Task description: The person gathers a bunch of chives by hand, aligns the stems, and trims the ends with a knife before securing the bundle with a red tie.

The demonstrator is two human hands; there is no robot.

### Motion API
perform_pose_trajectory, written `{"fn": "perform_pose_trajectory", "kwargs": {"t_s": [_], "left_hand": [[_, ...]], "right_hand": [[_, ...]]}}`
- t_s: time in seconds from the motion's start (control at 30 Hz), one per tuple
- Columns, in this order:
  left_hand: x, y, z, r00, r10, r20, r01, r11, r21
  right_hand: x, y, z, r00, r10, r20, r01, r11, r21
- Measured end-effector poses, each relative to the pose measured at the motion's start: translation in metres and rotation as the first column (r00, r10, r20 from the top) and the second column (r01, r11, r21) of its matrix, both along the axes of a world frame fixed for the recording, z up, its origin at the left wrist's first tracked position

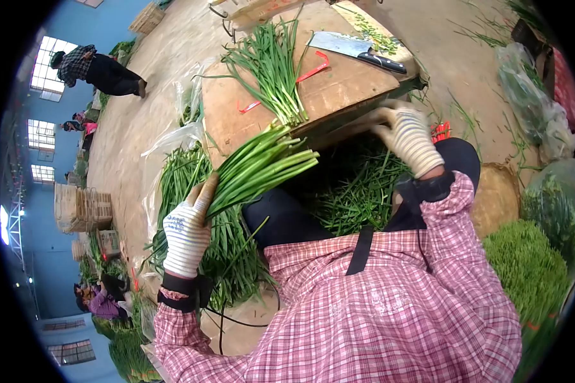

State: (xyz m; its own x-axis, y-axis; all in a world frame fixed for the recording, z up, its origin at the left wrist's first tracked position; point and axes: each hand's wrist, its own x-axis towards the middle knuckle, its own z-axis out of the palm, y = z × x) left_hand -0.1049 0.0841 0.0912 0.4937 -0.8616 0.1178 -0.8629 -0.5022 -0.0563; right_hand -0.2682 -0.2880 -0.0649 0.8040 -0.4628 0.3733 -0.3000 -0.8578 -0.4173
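My left hand (188,233), in a striped knit glove, is closed around a bunch of garlic chives (262,166), cut ends pointing right. My gloved right hand (409,137) is beside the table's near right edge, slightly blurred, its fingers apart and nothing visible in them. Another bundle of chives (268,70) lies on the wooden table (351,86). Behind it rests a cleaver (345,45) with a black handle. A red tie strip (313,68) lies between the bundle and cleaver.
Loose chives (358,191) fill the space between my knees, and a larger heap (230,255) is at my left. A cutting board (370,29) with trimmings is on the table. Green bundles (527,262) stand at right. Stacked crates (83,207) and other people (99,70) are farther left.
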Motion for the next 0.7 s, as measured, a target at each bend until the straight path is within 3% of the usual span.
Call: {"fn": "perform_pose_trajectory", "kwargs": {"t_s": [0.03, 0.07, 0.1, 0.2, 0.27, 0.33, 0.4, 0.47, 0.53, 0.57, 0.6, 0.63, 0.7], "left_hand": [[-0.002, -0.003, -0.001, 0.999, -0.019, 0.042, 0.018, 1.000, 0.016], [-0.005, -0.005, -0.003, 0.996, -0.037, 0.078, 0.034, 0.999, 0.038], [-0.007, -0.008, -0.006, 0.994, -0.053, 0.092, 0.050, 0.998, 0.029], [-0.012, -0.014, -0.009, 0.993, -0.079, 0.091, 0.077, 0.997, 0.030], [-0.010, -0.012, -0.016, 0.988, -0.100, 0.115, 0.100, 0.995, 0.010], [-0.007, -0.008, -0.019, 0.988, -0.104, 0.116, 0.101, 0.994, 0.029], [0.000, 0.006, -0.019, 0.985, -0.102, 0.139, 0.100, 0.995, 0.022], [0.001, 0.019, -0.017, 0.977, -0.085, 0.194, 0.075, 0.995, 0.058], [0.005, 0.020, -0.019, 0.972, -0.084, 0.220, 0.073, 0.996, 0.056], [0.003, 0.016, -0.019, 0.970, -0.100, 0.221, 0.091, 0.995, 0.050], [0.001, 0.013, -0.020, 0.967, -0.123, 0.222, 0.116, 0.992, 0.048], [0.001, 0.010, -0.023, 0.960, -0.132, 0.245, 0.120, 0.991, 0.065], [-0.003, 0.003, -0.022, 0.961, -0.148, 0.235, 0.131, 0.988, 0.087]], "right_hand": [[0.008, 0.015, 0.017, 0.989, 0.093, 0.115, -0.123, 0.948, 0.293], [0.015, 0.033, 0.036, 0.953, 0.134, 0.273, -0.267, 0.798, 0.540], [0.023, 0.044, 0.039, 0.921, 0.211, 0.326, -0.370, 0.732, 0.572], [0.042, 0.063, 0.048, 0.912, 0.400, 0.095, -0.401, 0.811, 0.427], [0.047, 0.071, 0.031, 0.880, 0.443, 0.170, -0.461, 0.883, 0.087], [0.044, 0.068, 0.025, 0.891, 0.454, 0.030, -0.450, 0.889, -0.082], [0.038, 0.041, 0.023, 0.830, 0.261, -0.492, -0.380, 0.912, -0.157], [0.025, 0.002, -0.019, 0.719, -0.095, -0.689, -0.134, 0.953, -0.271], [0.021, 0.016, 0.016, 0.836, 0.011, -0.549, -0.159, 0.962, -0.222], [0.029, 0.030, 0.016, 0.963, 0.205, -0.177, -0.231, 0.962, -0.142], [0.038, 0.051, 0.031, 0.942, 0.337, -0.008, -0.335, 0.939, 0.073], [0.045, 0.068, 0.035, 0.883, 0.410, 0.231, -0.450, 0.879, 0.160], [0.057, 0.089, 0.030, 0.881, 0.409, 0.238, -0.466, 0.836, 0.291]]}}
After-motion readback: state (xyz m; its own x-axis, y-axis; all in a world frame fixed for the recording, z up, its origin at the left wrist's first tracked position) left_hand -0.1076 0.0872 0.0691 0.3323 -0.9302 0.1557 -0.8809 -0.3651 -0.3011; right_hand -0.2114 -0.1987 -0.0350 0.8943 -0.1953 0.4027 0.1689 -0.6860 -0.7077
